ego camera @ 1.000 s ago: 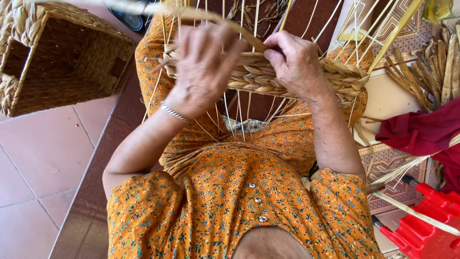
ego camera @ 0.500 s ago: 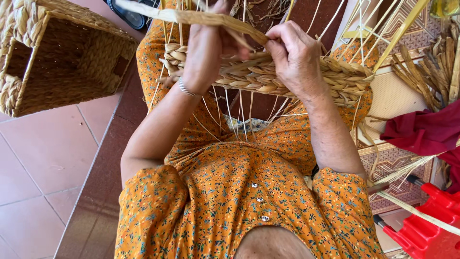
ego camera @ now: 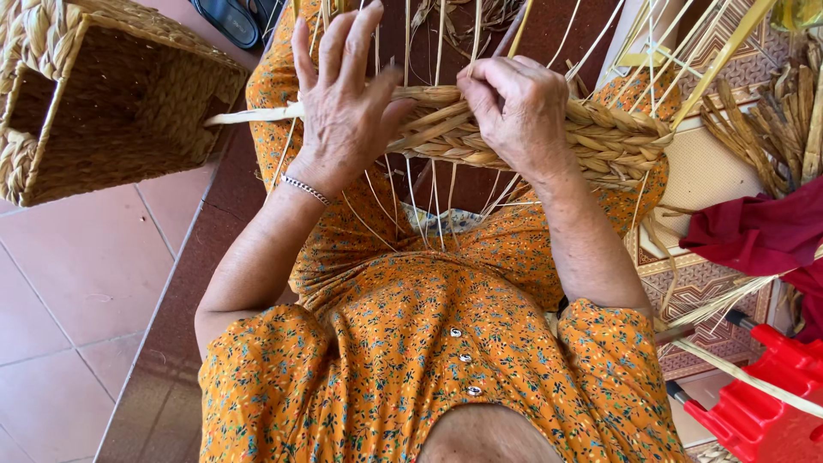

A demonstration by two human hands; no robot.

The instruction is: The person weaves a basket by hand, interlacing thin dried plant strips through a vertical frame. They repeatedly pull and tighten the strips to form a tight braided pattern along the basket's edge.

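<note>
- Left hand [ego camera: 343, 103]: fingers spread wide, palm resting against the woven band [ego camera: 549, 129] and a loose flat strand [ego camera: 253, 114].
- Right hand [ego camera: 514, 107]: fingers closed, pinching the band's braided edge.
- Band held over the lap, thin upright stakes [ego camera: 437, 51] passing through it.
- Finished basket [ego camera: 111, 94] lies on the floor [ego camera: 77, 283], left.

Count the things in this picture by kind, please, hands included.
Hands: 2, left hand, right hand
Woven baskets: 2, unfinished basket, finished basket
Bracelet: 1
Red cloth: 1
Red plastic piece: 1
Dark sandal: 1
Total: 8
</note>
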